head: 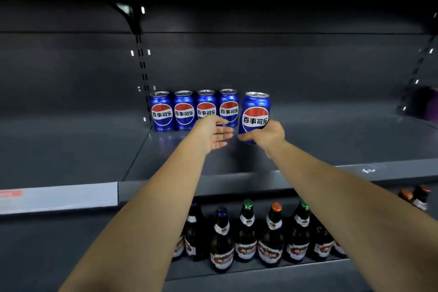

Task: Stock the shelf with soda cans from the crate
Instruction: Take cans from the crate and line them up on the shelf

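Observation:
Several blue soda cans (183, 110) stand in a row at the back of the dark grey shelf (308, 149). One more blue can (256, 111) is nearer to me at the right end of the row, and my right hand (265, 135) grips it low on its body. My left hand (213, 133) hovers just left of that can, fingers straight and holding nothing, in front of the row's right end. The crate is out of view.
Several brown glass bottles (246, 237) with coloured caps stand on the lower shelf under my arms. A slotted upright (143, 71) runs up the back wall left of the cans. A pale price strip (59, 197) lines the front edge at the left.

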`<action>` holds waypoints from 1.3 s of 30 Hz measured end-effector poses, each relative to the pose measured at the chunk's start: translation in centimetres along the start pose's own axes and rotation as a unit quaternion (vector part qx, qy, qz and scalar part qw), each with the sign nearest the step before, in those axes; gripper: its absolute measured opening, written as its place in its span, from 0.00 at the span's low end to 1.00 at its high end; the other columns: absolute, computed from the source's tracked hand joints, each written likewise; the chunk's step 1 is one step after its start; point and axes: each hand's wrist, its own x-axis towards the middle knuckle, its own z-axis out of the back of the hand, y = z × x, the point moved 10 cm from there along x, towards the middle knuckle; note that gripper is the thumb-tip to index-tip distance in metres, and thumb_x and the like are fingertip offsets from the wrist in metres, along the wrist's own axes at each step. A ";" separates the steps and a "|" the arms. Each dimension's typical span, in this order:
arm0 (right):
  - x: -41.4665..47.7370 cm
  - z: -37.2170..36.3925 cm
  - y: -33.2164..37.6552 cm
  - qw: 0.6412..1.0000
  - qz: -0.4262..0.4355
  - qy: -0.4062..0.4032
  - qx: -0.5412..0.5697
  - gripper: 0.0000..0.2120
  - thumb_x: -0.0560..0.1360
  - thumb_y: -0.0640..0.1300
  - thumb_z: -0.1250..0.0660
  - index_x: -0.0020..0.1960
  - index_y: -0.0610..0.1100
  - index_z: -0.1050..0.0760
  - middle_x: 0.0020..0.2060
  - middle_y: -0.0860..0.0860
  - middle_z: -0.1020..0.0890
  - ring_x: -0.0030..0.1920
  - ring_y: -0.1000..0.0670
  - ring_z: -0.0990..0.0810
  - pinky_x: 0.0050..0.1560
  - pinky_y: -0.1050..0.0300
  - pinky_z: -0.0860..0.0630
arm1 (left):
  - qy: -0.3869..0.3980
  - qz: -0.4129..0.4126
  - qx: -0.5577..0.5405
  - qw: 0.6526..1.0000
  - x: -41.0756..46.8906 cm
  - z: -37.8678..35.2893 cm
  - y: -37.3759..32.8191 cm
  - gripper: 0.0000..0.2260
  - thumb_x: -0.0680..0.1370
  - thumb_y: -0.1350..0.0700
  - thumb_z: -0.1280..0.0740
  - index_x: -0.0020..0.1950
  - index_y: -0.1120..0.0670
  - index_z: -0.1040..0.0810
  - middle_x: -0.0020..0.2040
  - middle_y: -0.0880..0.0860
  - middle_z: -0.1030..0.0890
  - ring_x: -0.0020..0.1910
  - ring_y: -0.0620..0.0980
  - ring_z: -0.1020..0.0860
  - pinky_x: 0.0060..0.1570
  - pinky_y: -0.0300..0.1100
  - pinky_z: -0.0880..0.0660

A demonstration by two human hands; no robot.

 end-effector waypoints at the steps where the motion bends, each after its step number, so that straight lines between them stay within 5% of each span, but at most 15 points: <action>1: 0.6 -0.2 0.0 1.000 0.004 -0.004 -0.007 0.27 0.61 0.37 0.20 0.57 0.38 0.24 0.48 0.48 0.20 0.49 0.48 0.21 0.45 0.58 0.26 | 0.001 0.003 0.010 1.000 0.7 -0.1 0.0 0.09 0.80 0.57 0.43 0.44 0.56 0.26 0.38 0.54 0.21 0.36 0.49 0.23 0.37 0.42 0.29; 10: 4.7 -1.6 -2.0 0.999 0.002 -0.029 -0.027 0.28 0.61 0.37 0.20 0.58 0.37 0.26 0.51 0.46 0.19 0.53 0.46 0.21 0.50 0.57 0.26 | 0.010 0.015 0.070 0.997 5.5 -1.1 0.4 0.07 0.79 0.59 0.41 0.51 0.58 0.25 0.37 0.55 0.21 0.36 0.50 0.23 0.39 0.42 0.28; 18: 7.4 -2.2 -2.1 0.998 0.016 -0.046 -0.046 0.28 0.61 0.38 0.20 0.57 0.38 0.28 0.47 0.49 0.22 0.51 0.48 0.23 0.49 0.57 0.27 | 0.015 0.030 0.038 0.999 8.8 -0.9 1.1 0.07 0.78 0.59 0.40 0.43 0.56 0.24 0.37 0.54 0.20 0.36 0.50 0.22 0.40 0.43 0.27; 24: 10.0 -2.7 -2.3 0.996 0.004 -0.068 -0.056 0.29 0.62 0.39 0.20 0.58 0.38 0.29 0.54 0.45 0.20 0.55 0.46 0.22 0.50 0.57 0.27 | -0.008 0.010 -0.026 1.000 9.8 -0.4 1.3 0.07 0.78 0.61 0.40 0.42 0.56 0.24 0.21 0.49 0.24 0.30 0.48 0.24 0.31 0.38 0.29; 29: 11.3 -2.7 -2.6 0.995 -0.007 -0.086 -0.056 0.29 0.63 0.38 0.20 0.58 0.38 0.30 0.55 0.44 0.21 0.56 0.45 0.22 0.50 0.56 0.27 | -0.016 -0.024 0.022 0.999 10.0 -0.7 0.7 0.04 0.77 0.61 0.38 0.45 0.57 0.24 0.30 0.53 0.23 0.30 0.48 0.24 0.30 0.38 0.30; 39: 12.8 -2.9 -2.6 0.996 0.005 -0.078 -0.053 0.33 0.64 0.38 0.22 0.62 0.41 0.37 0.56 0.46 0.23 0.57 0.46 0.24 0.52 0.55 0.28 | -0.005 -0.088 0.131 0.987 10.3 -1.8 0.6 0.10 0.77 0.61 0.41 0.39 0.53 0.25 0.30 0.51 0.23 0.29 0.46 0.25 0.31 0.36 0.31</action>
